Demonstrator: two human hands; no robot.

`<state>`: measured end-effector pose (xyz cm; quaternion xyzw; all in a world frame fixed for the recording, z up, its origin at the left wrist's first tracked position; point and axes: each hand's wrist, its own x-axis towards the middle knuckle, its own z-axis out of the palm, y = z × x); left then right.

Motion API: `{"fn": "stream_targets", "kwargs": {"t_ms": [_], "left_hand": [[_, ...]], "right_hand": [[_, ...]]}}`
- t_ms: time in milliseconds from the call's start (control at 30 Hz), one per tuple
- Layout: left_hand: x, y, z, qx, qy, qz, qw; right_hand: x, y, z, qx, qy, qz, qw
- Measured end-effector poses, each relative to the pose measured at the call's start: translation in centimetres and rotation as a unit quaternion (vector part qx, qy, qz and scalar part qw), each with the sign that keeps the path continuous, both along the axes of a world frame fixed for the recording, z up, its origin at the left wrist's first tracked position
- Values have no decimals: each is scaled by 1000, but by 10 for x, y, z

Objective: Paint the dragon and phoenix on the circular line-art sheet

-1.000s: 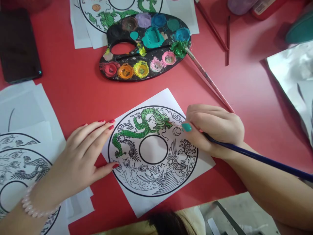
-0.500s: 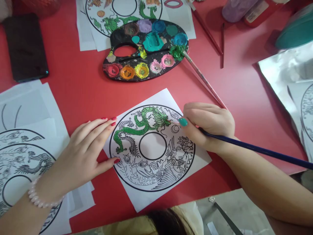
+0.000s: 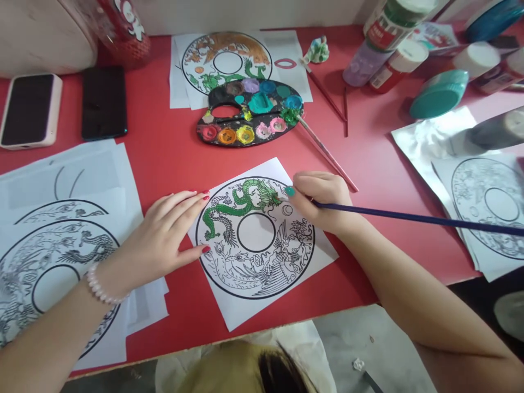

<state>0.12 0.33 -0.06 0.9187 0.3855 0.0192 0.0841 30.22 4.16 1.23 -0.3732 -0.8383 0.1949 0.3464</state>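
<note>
A white sheet printed with a ring of dragon and phoenix line art lies on the red table; the dragon is largely green. My right hand is closed round a long dark blue paintbrush, its tip at the dragon's head. My left hand lies flat with fingers spread, fingertips on the sheet's left edge, holding nothing. Above the sheet sits a black paint palette with many colours. Another brush rests with its bristles in the palette's green paint.
Printed sheets lie at the left, with two phones behind them. Behind the palette is a partly coloured print. Two thin brushes and several paint bottles stand or lie at the right, near a silver sheet and more prints.
The view has shifted, showing more of the table's back and right side. Both hands keep nearly the same places on the sheet, with the brush tip still at the dragon's head.
</note>
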Motion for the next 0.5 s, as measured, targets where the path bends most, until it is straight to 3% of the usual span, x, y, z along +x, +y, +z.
{"fn": "stream_targets", "kwargs": {"t_ms": [333,500], "left_hand": [[0,-1,2,21,-24,-11,999],[0,-2,2,31,-33,-9,999]], "right_hand": [[-4,6,-8,45,16,-69,996],[-7,8,-11,72,-9,-58,996]]}}
